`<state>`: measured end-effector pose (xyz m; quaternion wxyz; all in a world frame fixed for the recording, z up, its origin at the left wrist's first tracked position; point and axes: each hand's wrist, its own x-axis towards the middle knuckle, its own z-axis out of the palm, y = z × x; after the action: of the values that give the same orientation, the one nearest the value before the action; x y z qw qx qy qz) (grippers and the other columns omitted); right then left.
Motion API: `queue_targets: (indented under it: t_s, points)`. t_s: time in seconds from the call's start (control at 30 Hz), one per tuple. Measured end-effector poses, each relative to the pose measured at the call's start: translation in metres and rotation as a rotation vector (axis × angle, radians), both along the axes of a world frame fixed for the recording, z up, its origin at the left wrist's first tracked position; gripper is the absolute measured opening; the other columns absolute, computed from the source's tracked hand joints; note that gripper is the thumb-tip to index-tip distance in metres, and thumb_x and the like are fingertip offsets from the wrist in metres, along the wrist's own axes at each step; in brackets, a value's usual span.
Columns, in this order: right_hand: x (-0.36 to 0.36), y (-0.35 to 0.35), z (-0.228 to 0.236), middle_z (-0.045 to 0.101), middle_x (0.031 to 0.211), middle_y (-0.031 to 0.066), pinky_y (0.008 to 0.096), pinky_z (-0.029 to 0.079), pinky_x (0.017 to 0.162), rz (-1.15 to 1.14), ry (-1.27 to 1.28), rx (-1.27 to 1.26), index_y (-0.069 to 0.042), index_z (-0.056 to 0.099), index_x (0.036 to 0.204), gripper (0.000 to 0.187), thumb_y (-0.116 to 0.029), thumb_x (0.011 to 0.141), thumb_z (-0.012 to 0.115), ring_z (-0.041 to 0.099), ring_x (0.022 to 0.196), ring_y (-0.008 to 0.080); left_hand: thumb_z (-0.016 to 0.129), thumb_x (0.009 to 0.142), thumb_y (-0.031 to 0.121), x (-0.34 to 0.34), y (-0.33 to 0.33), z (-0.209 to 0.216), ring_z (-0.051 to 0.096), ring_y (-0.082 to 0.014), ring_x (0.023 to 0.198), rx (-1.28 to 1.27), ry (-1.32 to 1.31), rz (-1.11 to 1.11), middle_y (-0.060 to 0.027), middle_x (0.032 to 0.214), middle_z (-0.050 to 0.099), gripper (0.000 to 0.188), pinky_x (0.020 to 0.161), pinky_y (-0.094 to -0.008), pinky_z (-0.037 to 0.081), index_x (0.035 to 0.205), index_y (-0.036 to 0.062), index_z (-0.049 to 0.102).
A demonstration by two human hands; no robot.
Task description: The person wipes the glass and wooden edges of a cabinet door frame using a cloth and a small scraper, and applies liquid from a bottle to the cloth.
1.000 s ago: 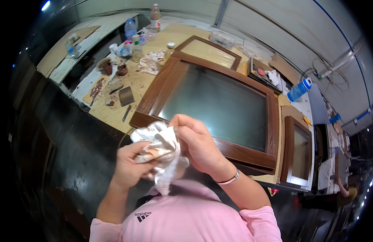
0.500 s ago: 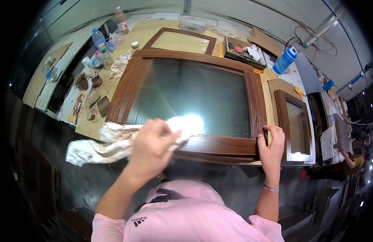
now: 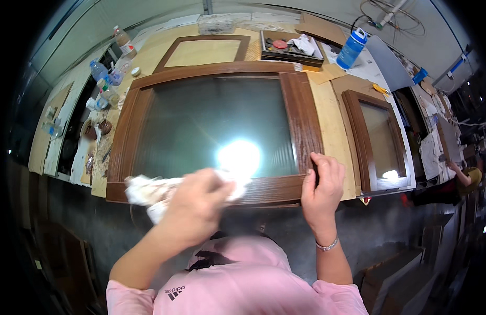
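Observation:
A brown wooden door [image 3: 303,118] with a dark glass pane [image 3: 216,121] lies flat on the workbench in front of me. A crumpled white rag [image 3: 148,191] with brown stains is bunched in my left hand [image 3: 195,207], whose fingers are closed and slightly blurred. The rag rests on the door's near rail, and part of it trails out to the left. My right hand [image 3: 324,184] grips the door's near right corner, its thumb and fingers curled at the edge. A bright light reflects in the glass just beyond the rag.
Beyond the door lie a thin wooden frame [image 3: 164,59] and a tray [image 3: 293,62] of odds and ends. A blue bottle [image 3: 352,50] stands at the back right. To the right is a smaller glazed door [image 3: 358,139]. Several bottles and jars crowd the left; a person [image 3: 466,181] is far right.
My view has shifted. The door's near edge now looks more level, with a wider gap to the smaller door. The rag's loose end is drawn in, and my left hand sits over the near rail.

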<state>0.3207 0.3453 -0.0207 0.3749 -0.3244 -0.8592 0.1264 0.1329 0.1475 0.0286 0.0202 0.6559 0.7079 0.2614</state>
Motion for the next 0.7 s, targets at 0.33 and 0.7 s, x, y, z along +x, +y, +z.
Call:
queue_targets:
  t_s: [0.33,0.7]
  points:
    - [0.031,0.016,0.015,0.057,0.128,0.0181,0.0479,0.052,0.095,0.271,-0.135,-0.165,-0.017,0.072,0.128,0.059,-0.025,0.072,0.086,0.052,0.120,0.0399,0.071,0.077,0.002,0.034,0.070,-0.004,0.059,-0.0247,0.080,-0.021,0.089,-0.105,-0.0070,0.090,0.056,0.042,0.073,-0.0407,0.039,0.119,0.0063,0.071]
    - [0.048,0.021,-0.018,0.057,0.134,0.0179,0.0520,0.049,0.104,0.362,0.062,-0.146,-0.021,0.074,0.127,0.078,-0.030,0.053,0.096,0.050,0.131,0.0467,0.075,0.075,0.006,0.030,0.077,0.013,0.056,-0.0257,0.085,-0.040,0.154,-0.113,-0.0045,0.091,0.059,0.038,0.077,-0.0408,0.040,0.112,0.0104,0.074]
